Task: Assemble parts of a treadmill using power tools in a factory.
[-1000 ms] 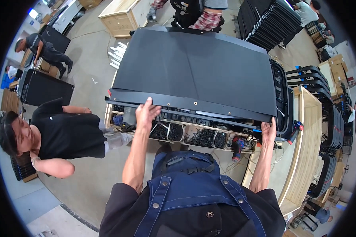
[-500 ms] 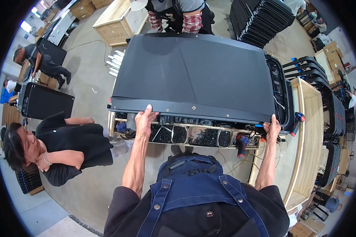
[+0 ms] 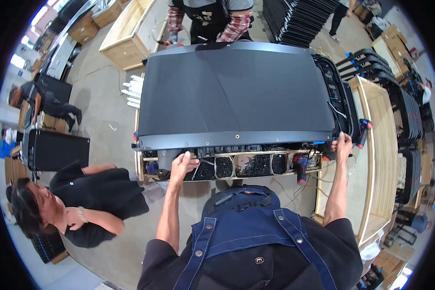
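A large dark grey sheet panel point(image 3: 227, 92) lies across the workbench, its front strip point(image 3: 256, 139) dotted with small brass-coloured holes. Just below that strip, towards its left part, my left hand point(image 3: 182, 166) is off the edge, thumb and fingers loosely apart over the parts trays. At the panel's front right corner my right hand point(image 3: 342, 147) pinches the edge; its fingertips are partly hidden. Under the front edge sit trays of small black fasteners point(image 3: 251, 165). A red and black power driver point(image 3: 301, 169) hangs at the bench front, and another driver point(image 3: 365, 133) stands by the right corner.
Across the bench stands a person in checked sleeves point(image 3: 234, 29), near a red-handled tool. Another person in black point(image 3: 99, 198) is close on my left. A long wooden crate point(image 3: 374, 159) borders the right side. Stacked black frames point(image 3: 299, 19) stand behind.
My left hand has let go of the panel's front edge and dropped just below it. My right hand stays at the corner. The person opposite now has a hand by a red-handled tool.
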### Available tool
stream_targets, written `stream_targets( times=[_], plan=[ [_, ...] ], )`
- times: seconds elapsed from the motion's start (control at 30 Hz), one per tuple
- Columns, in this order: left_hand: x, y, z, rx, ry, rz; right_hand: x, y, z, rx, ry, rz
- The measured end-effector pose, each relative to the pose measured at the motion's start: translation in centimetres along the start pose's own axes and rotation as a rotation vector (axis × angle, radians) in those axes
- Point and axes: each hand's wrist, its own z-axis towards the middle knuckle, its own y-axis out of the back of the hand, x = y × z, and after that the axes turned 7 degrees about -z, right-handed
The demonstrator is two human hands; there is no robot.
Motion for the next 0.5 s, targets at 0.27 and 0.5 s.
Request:
stream_targets(
  times=[0.27,0.5],
  plan=[
    [3.8,-0.3,5.9,0.123,-0.092,-1.42,-1.8,-0.4,0.4,0.454,-0.289,0.106],
    [6.0,0.5,8.2,0.023,-0.25,-1.393,-1.8,-1.3,-0.4,0.451,-0.28,0.055]
  ],
)
